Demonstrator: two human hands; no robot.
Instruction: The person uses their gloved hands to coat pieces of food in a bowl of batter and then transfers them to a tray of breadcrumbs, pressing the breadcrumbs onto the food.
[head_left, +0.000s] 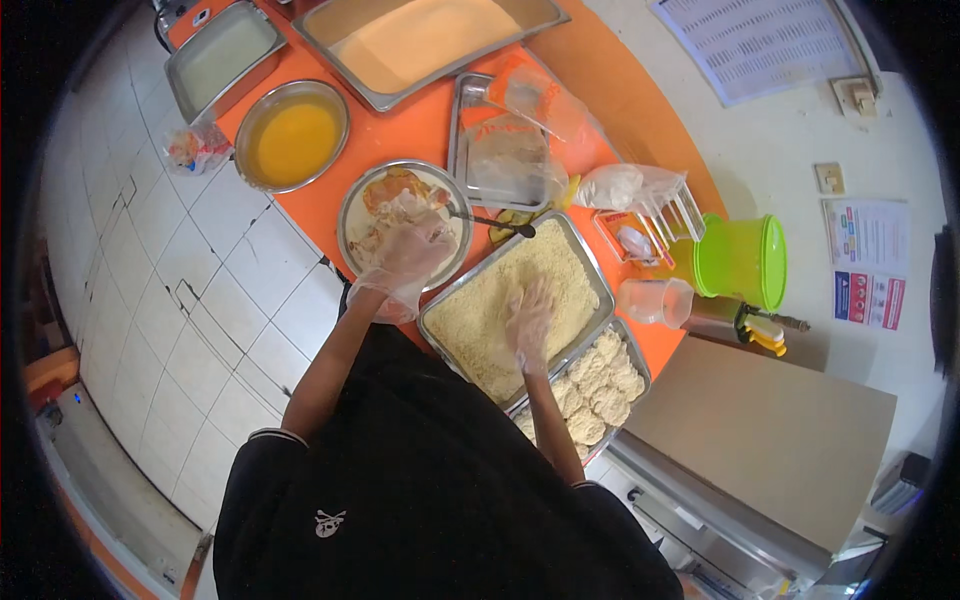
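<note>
My left hand (416, 244), in a clear plastic glove, reaches into a round metal bowl (344, 236) of pale batter. Reddish-orange pieces (390, 191), apparently meat, lie in the batter by the fingers, whose grip is hidden. A dark-handled utensil (495, 222) rests across the bowl's right rim. My right hand (531, 319), also gloved and dusted with crumbs, lies palm down on the breadcrumbs (480, 315) in a metal tray (606, 296). Whether anything is under that palm cannot be seen. Crumb-coated pieces (611, 405) fill a second tray, partly behind my right forearm.
Further along the orange table stand a bowl of yellow liquid (296, 142), a deep pan of orange powder (427, 37) and a pan of pale liquid (221, 64). Plastic bags (525, 142) lie on a metal tray. To the right are a plastic cup (656, 301), a green-lidded container (772, 262) and knives (769, 334).
</note>
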